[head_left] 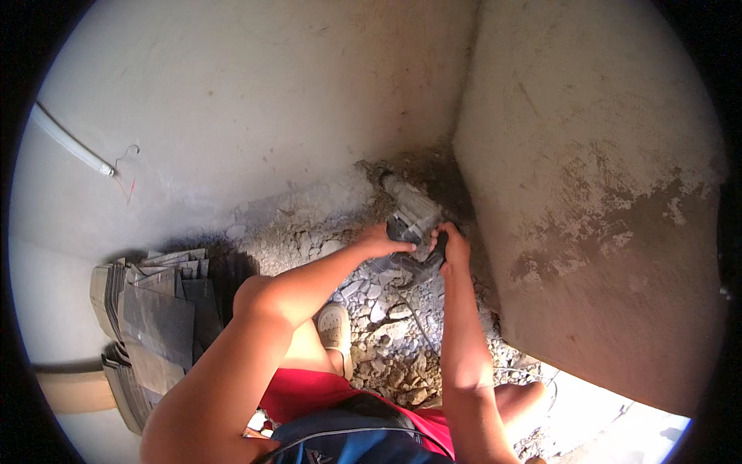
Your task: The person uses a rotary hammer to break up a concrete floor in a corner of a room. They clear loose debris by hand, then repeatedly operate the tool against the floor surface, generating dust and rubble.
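Observation:
A dust-covered rotary hammer (415, 209) points into the corner where two walls meet, its front end down at the foot of the walls. My left hand (379, 240) is closed round the dark part at the left side of its body. Around the black rear handle (434, 259) my right hand (456, 247) is wrapped, fingers curled. The tip of the tool is hidden among dust and debris. Broken rubble (386, 321) lies under and around the tool.
Stacked grey tiles or sheets (158, 317) lean at the left wall. A white conduit (73, 141) with loose wires sticks out there. The right wall (587, 232) has peeling patches. A thin cable (417, 321) crosses the rubble near my shoe (335, 331). Bright light falls at lower right.

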### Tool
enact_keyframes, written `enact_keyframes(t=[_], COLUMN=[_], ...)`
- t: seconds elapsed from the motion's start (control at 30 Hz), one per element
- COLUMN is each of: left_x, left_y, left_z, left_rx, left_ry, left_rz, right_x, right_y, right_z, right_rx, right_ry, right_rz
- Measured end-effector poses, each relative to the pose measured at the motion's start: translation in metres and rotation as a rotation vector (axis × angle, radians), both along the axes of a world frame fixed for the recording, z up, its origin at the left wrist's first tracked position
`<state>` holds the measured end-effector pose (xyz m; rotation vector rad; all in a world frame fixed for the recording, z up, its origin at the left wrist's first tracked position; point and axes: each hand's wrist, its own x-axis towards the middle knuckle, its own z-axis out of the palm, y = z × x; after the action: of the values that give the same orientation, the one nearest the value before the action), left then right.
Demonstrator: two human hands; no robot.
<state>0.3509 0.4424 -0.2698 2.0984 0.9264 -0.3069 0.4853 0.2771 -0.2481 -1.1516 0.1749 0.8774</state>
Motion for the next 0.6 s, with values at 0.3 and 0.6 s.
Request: enact_keyframes(t=[0.3,0.6], left_x=[-0.068,-0.023], left_y=[-0.081,-0.071], left_z=[0.049,0.085], left_rx=[0.065,0.263], left_ry=[0.178,0.162], left_rz=[-0.267,-0.232], right_x=[-0.099,-0.06], right_y=[-0.105,-0.091], right_z=[-0.032,-0.001], right_rx=[0.216,0.282], right_ry=[0.337,0.246], right_rz=[-0.256,-0.241])
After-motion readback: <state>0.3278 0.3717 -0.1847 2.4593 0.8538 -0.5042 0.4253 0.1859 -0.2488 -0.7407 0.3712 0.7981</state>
